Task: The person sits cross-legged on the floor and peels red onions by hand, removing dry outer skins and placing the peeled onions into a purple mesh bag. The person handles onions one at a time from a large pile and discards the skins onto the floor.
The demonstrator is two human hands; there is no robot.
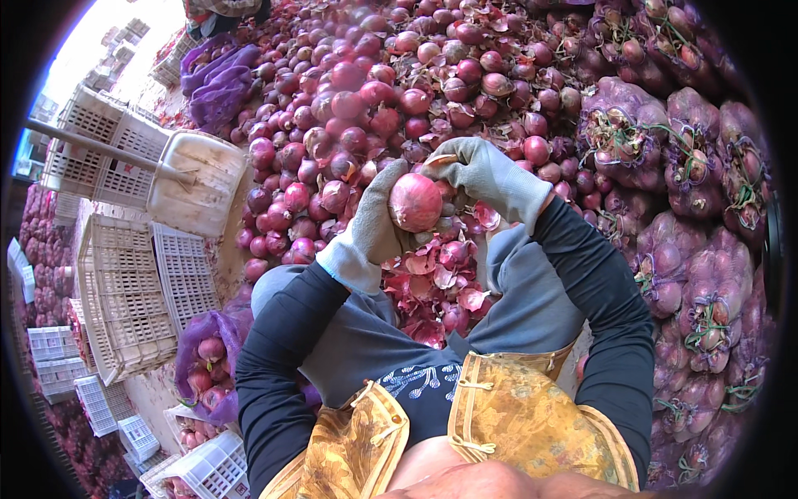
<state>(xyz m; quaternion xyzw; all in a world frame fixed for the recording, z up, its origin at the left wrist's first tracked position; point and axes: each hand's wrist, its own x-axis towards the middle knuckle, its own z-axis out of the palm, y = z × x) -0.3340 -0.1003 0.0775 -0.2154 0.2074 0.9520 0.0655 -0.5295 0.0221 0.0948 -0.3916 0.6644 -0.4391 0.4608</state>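
Note:
A large red onion (416, 203) rests in my gloved left hand (373, 218), whose thumb lies along its upper left side. Just above and to the right of the onion, my gloved right hand (477, 171) has its fingers curled. A thin tan piece (440, 159) shows at the right fingertips, too small to tell whether it is dry skin. Both gloves are grey with pale cuffs. Between my knees lies a heap of loose red onion skins (436, 280). A broad pile of red onions (349, 106) spreads beyond my hands.
Filled purple mesh sacks (623, 137) line the right side. On the left are white plastic crates (124, 287), a stained white scoop (196, 181) with a long handle (87, 143), and an open purple sack of onions (209, 368). Another person (224, 9) shows partly at the top.

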